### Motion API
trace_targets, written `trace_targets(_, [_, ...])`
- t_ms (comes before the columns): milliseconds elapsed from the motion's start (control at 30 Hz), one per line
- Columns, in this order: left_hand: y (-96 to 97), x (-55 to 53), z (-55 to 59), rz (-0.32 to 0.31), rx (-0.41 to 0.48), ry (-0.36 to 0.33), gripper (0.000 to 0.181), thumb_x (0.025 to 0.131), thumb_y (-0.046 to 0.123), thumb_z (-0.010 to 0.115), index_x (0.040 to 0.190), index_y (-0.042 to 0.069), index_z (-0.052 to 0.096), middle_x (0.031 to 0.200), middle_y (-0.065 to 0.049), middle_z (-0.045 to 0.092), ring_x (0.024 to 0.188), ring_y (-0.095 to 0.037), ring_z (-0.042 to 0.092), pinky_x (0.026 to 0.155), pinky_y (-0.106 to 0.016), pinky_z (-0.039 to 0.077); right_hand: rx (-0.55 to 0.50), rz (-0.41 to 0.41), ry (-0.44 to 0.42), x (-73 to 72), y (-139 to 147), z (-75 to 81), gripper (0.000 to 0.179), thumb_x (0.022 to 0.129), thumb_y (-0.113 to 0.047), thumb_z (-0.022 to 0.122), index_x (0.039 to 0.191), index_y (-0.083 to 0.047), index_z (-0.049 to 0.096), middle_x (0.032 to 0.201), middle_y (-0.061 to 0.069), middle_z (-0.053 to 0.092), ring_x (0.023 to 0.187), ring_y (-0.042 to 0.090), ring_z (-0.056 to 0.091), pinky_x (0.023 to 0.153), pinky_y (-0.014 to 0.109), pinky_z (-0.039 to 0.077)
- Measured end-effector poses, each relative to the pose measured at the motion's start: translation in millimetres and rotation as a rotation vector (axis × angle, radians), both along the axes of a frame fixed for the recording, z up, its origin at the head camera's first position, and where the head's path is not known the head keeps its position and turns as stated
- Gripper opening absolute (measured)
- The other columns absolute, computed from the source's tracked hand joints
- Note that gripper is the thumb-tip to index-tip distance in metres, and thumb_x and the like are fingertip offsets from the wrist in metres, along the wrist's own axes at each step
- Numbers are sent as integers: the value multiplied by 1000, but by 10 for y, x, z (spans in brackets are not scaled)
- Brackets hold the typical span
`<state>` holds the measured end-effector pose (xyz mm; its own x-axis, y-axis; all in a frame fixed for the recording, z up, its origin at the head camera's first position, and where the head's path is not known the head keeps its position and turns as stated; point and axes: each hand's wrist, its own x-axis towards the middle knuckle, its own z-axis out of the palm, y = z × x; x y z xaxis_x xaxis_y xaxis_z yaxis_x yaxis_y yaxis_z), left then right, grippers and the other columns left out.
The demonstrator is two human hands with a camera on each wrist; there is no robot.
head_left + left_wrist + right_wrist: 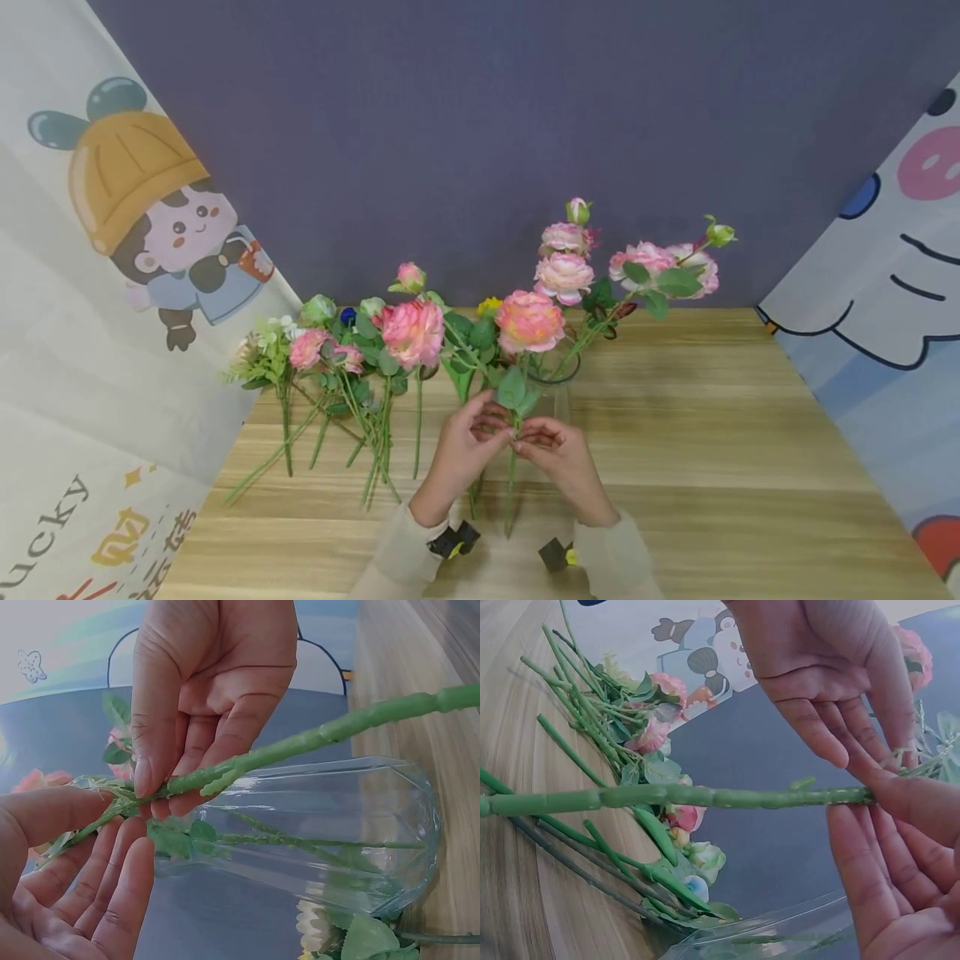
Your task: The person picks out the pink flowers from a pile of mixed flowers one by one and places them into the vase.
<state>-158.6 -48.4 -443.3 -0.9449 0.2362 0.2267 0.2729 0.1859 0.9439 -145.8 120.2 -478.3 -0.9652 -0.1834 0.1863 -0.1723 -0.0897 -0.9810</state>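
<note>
Both hands are on the green stem (705, 796) of a pink artificial peony (530, 322), held upright over the table. My left hand (463, 450) pinches the stem between thumb and fingers just below its leaves (516, 392). Close beside it, my right hand (564, 461) pinches the same stem with thumb and fingertips. Below the fingers the bare, jointed stem runs down toward my body. Behind the hands stands a clear glass vase (360, 806) with flower stems inside. Paler pink peonies (564, 277) rise above its rim, some leaning right.
Several loose artificial flowers, including a large pink peony (412, 335) and white-green sprays (273, 342), lie along the table's left side with stems toward me. A dark blue panel (465, 150) backs the wooden table (697, 467). Printed cloths (67, 333) flank both sides.
</note>
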Motion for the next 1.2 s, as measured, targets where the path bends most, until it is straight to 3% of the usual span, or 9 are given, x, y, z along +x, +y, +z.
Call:
trace_targets(167, [0, -1, 15, -4, -16, 16, 44, 83, 3, 71, 124, 0, 56, 98, -15, 66, 84, -27, 65, 68, -23, 53, 1, 22, 7, 5, 17, 0, 24, 84, 3, 66, 101, 17, 58, 90, 9, 67, 79, 9, 65, 71, 26, 57])
trace_targets(400, [-7, 13, 46, -21, 1, -11, 41, 81, -2, 70, 121, 0, 59, 99, -16, 66, 84, -28, 66, 67, -23, 53, 29, 45, 25, 14, 30, 6, 21, 83, 3, 66, 99, 15, 59, 90, 21, 64, 79, 10, 64, 70, 27, 57])
trace_targets(567, [-11, 7, 49, -30, -23, -30, 34, 81, -7, 68, 113, -4, 60, 98, -19, 65, 84, -33, 65, 66, -24, 54, 64, 48, 4, 29, 37, 19, 20, 83, 1, 68, 98, 12, 60, 91, 21, 64, 81, 10, 63, 71, 27, 56])
trace_targets(700, [-25, 5, 34, -54, -27, -17, 29, 83, -3, 69, 111, -1, 62, 101, -17, 65, 86, -31, 65, 67, -24, 54, 66, 39, -44, 40, 38, 35, 20, 82, 0, 69, 97, 10, 60, 90, 15, 65, 81, 12, 63, 71, 27, 56])
trace_targets(867, [-55, 14, -3, -81, -1, 9, 31, 85, 5, 68, 115, 1, 62, 105, -16, 66, 90, -30, 65, 70, -25, 55, 68, 37, -43, 46, 48, 41, 21, 81, 1, 69, 98, 10, 60, 91, 13, 64, 81, 10, 62, 71, 28, 57])
trace_targets(1067, [-130, 18, -69, -44, -10, -44, 38, 86, 7, 68, 123, 3, 59, 109, -13, 66, 94, -28, 64, 72, -23, 54, 87, 25, -33, 46, 71, 32, 23, 81, -2, 71, 98, 9, 60, 92, 17, 62, 81, 12, 62, 71, 28, 56])
trace_targets(1200, [-218, 74, 6, -14, -61, -91, 38, 87, 3, 65, 125, 2, 58, 110, -15, 66, 95, -29, 63, 70, -22, 53, 100, 2, -32, 50, 87, 39, 24, 80, -2, 72, 97, 8, 60, 91, 17, 61, 81, 13, 62, 71, 27, 56])
